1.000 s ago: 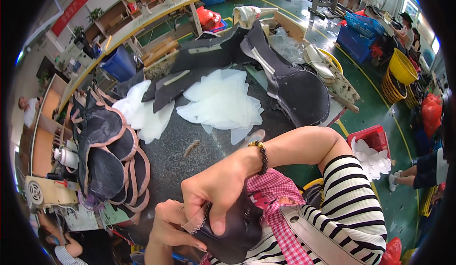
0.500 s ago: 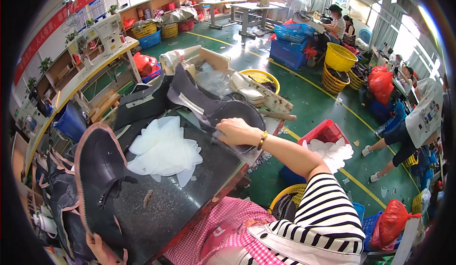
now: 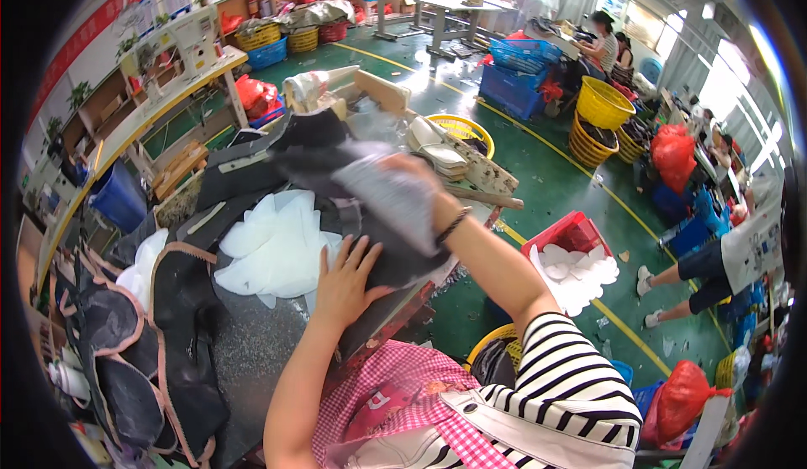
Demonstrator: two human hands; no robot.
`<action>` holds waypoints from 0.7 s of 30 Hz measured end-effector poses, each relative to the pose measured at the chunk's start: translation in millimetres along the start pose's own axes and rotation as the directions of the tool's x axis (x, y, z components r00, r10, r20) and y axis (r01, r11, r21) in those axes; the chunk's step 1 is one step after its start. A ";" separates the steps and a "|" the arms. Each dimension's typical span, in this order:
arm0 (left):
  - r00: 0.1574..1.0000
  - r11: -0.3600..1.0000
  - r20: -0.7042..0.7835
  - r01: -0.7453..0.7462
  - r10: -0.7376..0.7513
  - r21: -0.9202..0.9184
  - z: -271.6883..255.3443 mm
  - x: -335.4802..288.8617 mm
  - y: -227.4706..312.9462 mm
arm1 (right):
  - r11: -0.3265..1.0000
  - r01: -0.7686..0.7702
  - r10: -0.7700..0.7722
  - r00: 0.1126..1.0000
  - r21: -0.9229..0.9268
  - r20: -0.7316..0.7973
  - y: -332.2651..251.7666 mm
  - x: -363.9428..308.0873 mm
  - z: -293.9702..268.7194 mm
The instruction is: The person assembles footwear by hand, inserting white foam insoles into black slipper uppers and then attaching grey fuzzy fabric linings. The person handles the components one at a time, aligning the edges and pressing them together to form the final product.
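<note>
My right hand [image 3: 418, 185] grips a dark grey moulded fabric piece [image 3: 388, 202] by its edge. The piece is smeared by motion over the right side of the work table [image 3: 252, 360]. My left hand [image 3: 347, 281], fingers spread, rests on a black fabric piece [image 3: 395, 263] just below it. Left of that hand lies a pile of thin white leaf-shaped pieces [image 3: 273, 246]. More black moulded pieces with pink edging [image 3: 122, 389] are heaped at the left, one long one [image 3: 189, 343] lying on the table's left part. Behind the white pile are stacked black pieces with light strips [image 3: 252, 162].
A wooden tray [image 3: 382, 91] with clear plastic and white pads [image 3: 439, 154] stands at the table's far side. Right of the table, a red basket [image 3: 572, 238] holds white pieces. Yellow baskets [image 3: 603, 103] and red bags [image 3: 672, 154] line the floor. Several people sit or stand farther off.
My left hand has let go of the pink-edged piece at the left and come to the middle. My right hand has lifted a dark piece up and back.
</note>
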State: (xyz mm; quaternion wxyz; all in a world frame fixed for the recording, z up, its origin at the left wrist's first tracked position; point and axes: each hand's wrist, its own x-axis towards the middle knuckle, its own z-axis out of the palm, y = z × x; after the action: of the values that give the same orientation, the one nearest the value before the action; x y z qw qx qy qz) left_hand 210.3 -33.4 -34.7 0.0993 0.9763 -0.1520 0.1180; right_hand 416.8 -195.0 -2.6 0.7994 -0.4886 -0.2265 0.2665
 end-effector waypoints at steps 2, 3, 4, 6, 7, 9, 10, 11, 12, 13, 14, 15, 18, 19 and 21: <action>0.995 0.998 0.086 0.051 -0.048 -0.024 9.6 18.3 -8.0 | 0.978 0.093 -0.120 0.983 0.188 0.136 -45.7 -22.9 -7.8; 0.991 0.997 0.114 0.069 -0.065 -0.031 11.0 25.9 -3.5 | 0.968 0.213 -0.232 0.961 0.134 0.152 -59.4 -31.8 -31.7; 0.987 0.995 0.138 0.086 -0.080 -0.041 11.7 32.5 -0.1 | 0.937 0.285 -0.314 0.941 0.203 0.127 -79.9 -46.2 -56.6; 0.985 0.994 0.156 0.089 -0.080 -0.057 13.4 38.3 3.3 | 0.863 0.421 -0.451 0.891 0.279 0.053 -121.6 -72.6 -102.3; 0.982 0.993 0.167 0.097 -0.084 -0.069 10.2 37.5 1.6 | 0.846 0.472 -0.492 0.870 0.249 0.021 -143.9 -78.3 -108.7; 0.981 0.989 0.174 0.108 -0.089 -0.100 10.2 36.9 -1.3 | 0.821 0.569 -0.569 0.822 0.042 -0.021 -191.5 -90.3 -105.3; 0.991 0.993 0.116 0.083 -0.072 -0.089 7.7 35.8 1.9 | 0.783 0.591 -0.599 0.801 -0.196 0.022 -214.5 -95.7 -89.7; 0.996 0.995 0.057 0.068 -0.065 -0.067 0.4 33.1 5.7 | 0.673 0.590 -0.619 0.779 -0.445 0.096 -231.1 -95.6 -69.4; 0.998 0.997 -0.006 0.067 -0.067 -0.038 -8.7 28.8 7.7 | 0.495 0.579 -0.619 0.758 -0.648 0.204 -236.9 -90.7 -43.5; 0.996 0.928 -0.069 0.029 -0.059 -0.371 -21.8 22.7 14.4 | 0.379 0.556 -0.574 0.768 -0.740 0.283 -229.9 -88.0 -14.0; 0.988 0.751 -0.134 -0.036 -0.070 -0.660 -39.2 11.8 26.2 | 0.350 0.512 -0.501 0.810 -0.785 0.305 -213.6 -87.3 14.2; 0.974 0.486 -0.198 -0.119 -0.113 -0.866 -56.9 -4.0 37.6 | 0.474 0.408 -0.380 0.894 -0.781 0.236 -181.1 -82.9 45.8; 0.946 -0.171 0.010 -0.048 -0.324 -0.984 -106.5 -65.0 66.4 | 0.849 -0.081 0.189 0.969 -0.522 0.157 -75.9 -72.0 127.8; 0.877 -0.357 0.156 -0.019 -0.454 -0.934 -102.3 -86.1 68.5 | 0.863 -0.392 0.472 0.851 -0.318 0.232 -34.3 -64.6 149.4; 0.714 -0.208 0.143 -0.004 -0.685 -0.978 -84.1 -131.4 55.5 | 0.775 -0.612 0.606 0.647 -0.160 0.463 22.9 -61.1 186.7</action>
State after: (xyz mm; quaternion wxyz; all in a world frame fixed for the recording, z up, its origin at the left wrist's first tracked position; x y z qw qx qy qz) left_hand 54.1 -29.9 19.9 0.8318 0.5127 0.1358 0.1638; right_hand 249.8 -102.6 48.9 0.5811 -0.4474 -0.2426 0.6350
